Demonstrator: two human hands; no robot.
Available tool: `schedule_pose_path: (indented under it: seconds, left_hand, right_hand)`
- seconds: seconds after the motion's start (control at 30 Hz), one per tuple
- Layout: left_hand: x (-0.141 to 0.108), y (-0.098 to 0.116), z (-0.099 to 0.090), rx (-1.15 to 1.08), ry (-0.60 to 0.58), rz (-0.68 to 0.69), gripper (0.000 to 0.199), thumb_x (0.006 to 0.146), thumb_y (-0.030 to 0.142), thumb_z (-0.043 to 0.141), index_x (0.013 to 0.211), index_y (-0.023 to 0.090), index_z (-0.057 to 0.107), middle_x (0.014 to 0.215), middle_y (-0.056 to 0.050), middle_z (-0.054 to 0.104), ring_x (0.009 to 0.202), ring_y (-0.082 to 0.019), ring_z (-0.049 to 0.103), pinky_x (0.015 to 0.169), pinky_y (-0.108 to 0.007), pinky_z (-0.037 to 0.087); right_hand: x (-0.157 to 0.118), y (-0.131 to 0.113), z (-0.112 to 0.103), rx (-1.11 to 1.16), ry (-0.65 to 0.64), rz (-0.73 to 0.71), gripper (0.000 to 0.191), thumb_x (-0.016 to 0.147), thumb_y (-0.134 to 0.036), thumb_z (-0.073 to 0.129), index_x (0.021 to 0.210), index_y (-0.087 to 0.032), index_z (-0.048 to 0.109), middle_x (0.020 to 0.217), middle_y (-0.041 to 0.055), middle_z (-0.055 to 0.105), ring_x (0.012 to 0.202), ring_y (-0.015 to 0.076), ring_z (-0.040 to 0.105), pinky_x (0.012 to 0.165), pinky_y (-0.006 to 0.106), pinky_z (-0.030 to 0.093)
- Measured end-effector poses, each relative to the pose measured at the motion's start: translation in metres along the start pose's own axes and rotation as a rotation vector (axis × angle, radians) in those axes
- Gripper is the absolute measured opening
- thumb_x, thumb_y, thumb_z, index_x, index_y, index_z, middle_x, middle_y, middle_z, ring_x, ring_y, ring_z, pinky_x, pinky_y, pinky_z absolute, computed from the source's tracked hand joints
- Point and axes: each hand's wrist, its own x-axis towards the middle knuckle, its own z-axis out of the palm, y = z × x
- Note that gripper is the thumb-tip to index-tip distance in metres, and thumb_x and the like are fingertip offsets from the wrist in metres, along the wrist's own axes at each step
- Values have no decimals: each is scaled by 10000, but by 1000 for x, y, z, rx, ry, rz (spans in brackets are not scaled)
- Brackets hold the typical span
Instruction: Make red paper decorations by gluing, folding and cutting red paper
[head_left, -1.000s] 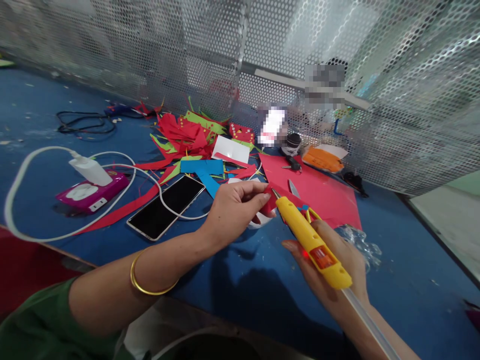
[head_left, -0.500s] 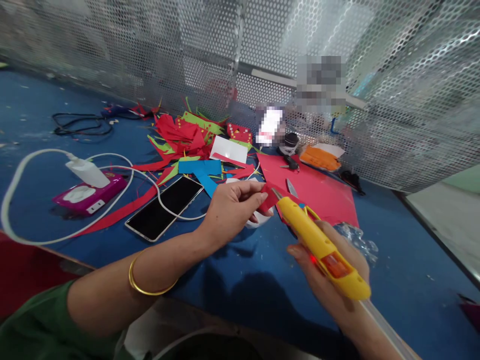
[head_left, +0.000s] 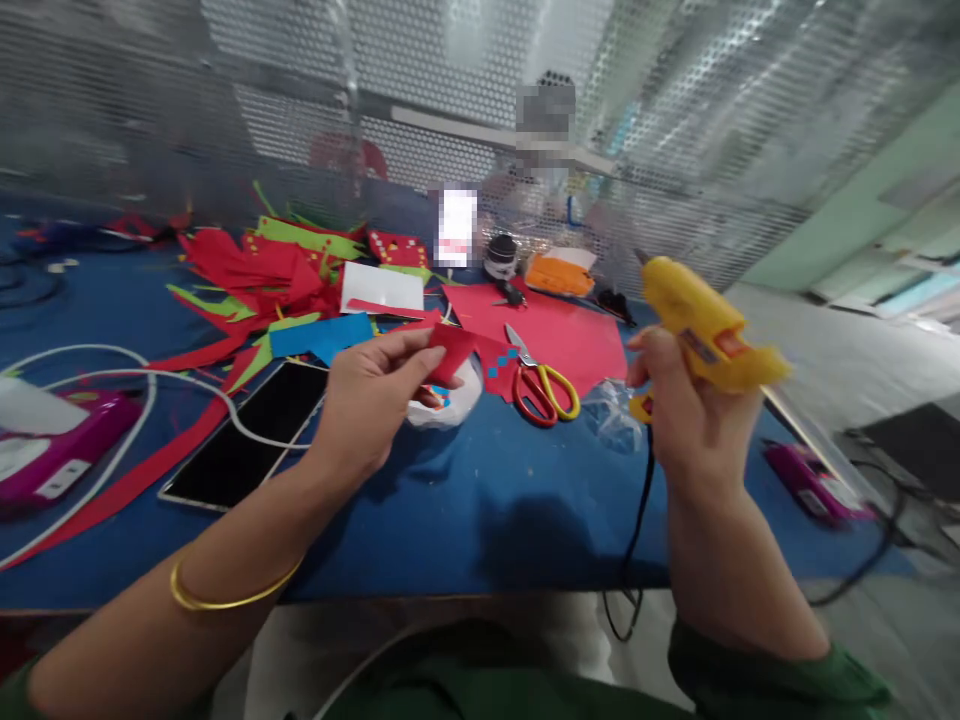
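Note:
My left hand [head_left: 375,390] pinches a small piece of red paper [head_left: 452,352] above the blue table [head_left: 450,530]. Below that paper sits a white round container [head_left: 461,400] with small coloured bits inside. My right hand [head_left: 679,410] is wrapped round a yellow glue gun [head_left: 705,325], raised on the right with its nozzle pointing up and away. Scissors [head_left: 544,385] with one red and one yellow handle lie between my hands, by a red strip with blue squares [head_left: 501,365]. A large red sheet [head_left: 570,335] lies behind them.
Red and green paper scraps [head_left: 255,270] are heaped at the back left. A phone [head_left: 251,435], a white cable [head_left: 247,425] and a purple power strip [head_left: 75,450] lie left. Crumpled clear plastic [head_left: 611,412] is right of the scissors. A perforated metal screen [head_left: 285,130] stands behind.
The glue gun has moved up and right, away from the red paper, which my left hand still pinches. The view has swung right, and the scissors now show in full.

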Motion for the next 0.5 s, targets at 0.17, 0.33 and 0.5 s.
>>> schedule_pose_path:
  seconds: [0.17,0.33,0.5]
  left_hand:
    - [4,7,1,-50,42,-53,118,709,230,792,818,197,761,723,-17,736,604,-154,710,457,-198,515]
    - [4,14,1,-65,59,-79,95,708,227,785,794,207,748,711,-24,734,631,-176,724,446,-208,500]
    - [5,16,-7,-83,99,-100,164,676,240,803,816,196,729,734,-2,734,619,-155,727,455,-198,491]
  right_hand:
    - [8,39,-27,-144,-131,95,449,747,-551,654,1019,-201,582,881,40,630,691,181,551,632,340,452]
    - [1,79,-38,-441,-310,86,299,709,-365,658,938,-174,692,889,62,619,794,204,576,694,327,443]
    - [-1,100,-37,-473,-385,62,253,712,-328,634,900,-189,732,863,68,656,739,210,594,655,331,433]
